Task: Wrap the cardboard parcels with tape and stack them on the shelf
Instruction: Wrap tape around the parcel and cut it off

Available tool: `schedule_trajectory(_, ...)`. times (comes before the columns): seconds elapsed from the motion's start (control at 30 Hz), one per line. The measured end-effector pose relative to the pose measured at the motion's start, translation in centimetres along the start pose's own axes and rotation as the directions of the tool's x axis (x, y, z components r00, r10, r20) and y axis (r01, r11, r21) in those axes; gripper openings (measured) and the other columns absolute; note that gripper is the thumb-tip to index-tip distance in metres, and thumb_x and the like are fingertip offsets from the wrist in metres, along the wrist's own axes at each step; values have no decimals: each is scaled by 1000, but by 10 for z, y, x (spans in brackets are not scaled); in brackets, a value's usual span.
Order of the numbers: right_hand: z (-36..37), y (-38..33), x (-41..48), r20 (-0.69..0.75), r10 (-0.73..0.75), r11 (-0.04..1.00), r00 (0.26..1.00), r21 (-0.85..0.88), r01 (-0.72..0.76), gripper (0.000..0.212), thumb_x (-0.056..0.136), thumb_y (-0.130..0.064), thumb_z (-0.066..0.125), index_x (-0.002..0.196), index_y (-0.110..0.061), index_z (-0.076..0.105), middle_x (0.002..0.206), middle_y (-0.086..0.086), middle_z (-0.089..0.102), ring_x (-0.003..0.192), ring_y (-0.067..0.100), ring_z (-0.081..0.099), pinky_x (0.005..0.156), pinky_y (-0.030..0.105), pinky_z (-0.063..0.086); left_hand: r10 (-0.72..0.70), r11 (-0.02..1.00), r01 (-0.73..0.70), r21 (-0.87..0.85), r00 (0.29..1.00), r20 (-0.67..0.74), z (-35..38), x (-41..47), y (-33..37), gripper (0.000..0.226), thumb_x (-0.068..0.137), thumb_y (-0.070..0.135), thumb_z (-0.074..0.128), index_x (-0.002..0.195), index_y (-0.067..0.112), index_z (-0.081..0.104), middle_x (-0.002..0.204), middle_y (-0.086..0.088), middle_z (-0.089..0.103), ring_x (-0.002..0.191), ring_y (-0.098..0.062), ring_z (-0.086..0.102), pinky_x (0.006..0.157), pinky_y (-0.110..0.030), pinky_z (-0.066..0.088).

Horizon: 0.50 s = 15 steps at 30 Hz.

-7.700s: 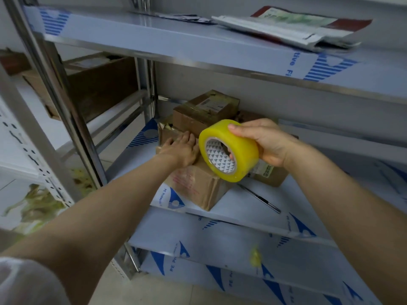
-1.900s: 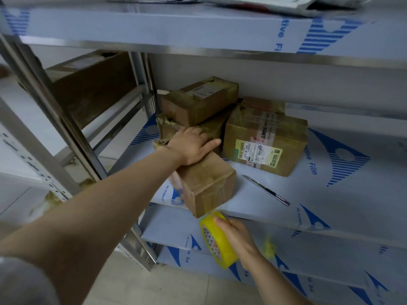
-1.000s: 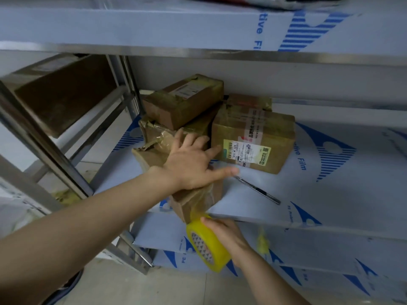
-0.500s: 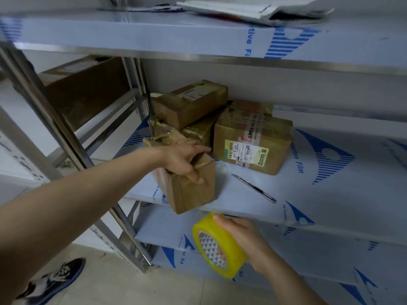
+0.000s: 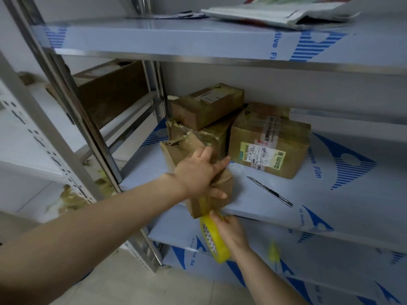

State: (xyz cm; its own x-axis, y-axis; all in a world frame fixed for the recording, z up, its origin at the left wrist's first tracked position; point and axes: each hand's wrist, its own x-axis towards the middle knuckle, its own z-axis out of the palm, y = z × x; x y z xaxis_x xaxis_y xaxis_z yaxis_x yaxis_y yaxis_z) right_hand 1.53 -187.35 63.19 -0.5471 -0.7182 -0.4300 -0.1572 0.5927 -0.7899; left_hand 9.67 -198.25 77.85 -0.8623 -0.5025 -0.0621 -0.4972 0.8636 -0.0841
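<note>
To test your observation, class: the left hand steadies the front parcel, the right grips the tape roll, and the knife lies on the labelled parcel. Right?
No: the head view shows the knife lying on the shelf, in front of the labelled parcel, not on it. The rest stands.

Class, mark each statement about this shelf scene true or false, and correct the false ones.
1. The right hand grips the yellow tape roll just below the shelf edge. True.
2. The utility knife lies on top of the labelled parcel. False: it lies on the shelf, in front of that parcel and apart from it.
3. The left hand presses on the front parcel at the shelf edge. True.
4. Only one parcel is on this shelf. False: there are several, and a top parcel sits stacked on another.
</note>
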Motion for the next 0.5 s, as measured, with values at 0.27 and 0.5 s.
schedule_trajectory(0.27,-7,-7,-2,65,70,948,995,307,-86,40,81,-47,70,84,-7,70,85,11,71,81,25,68,74,39,57,46,998,-45,-52,998,36,11,-6,-6,89,93,48,48,151,12,-8,159,-11,-9,147,-22,-2,119,-30,5)
schedule_trajectory(0.5,-65,-19,-45,277,-51,908,959,413,-72,53,61,-35,84,106,-11,69,99,14,71,89,33,69,77,42,58,4,938,41,-343,992,129,-33,-2,-22,85,92,41,55,152,17,1,160,-2,4,145,-19,16,112,-25,18)
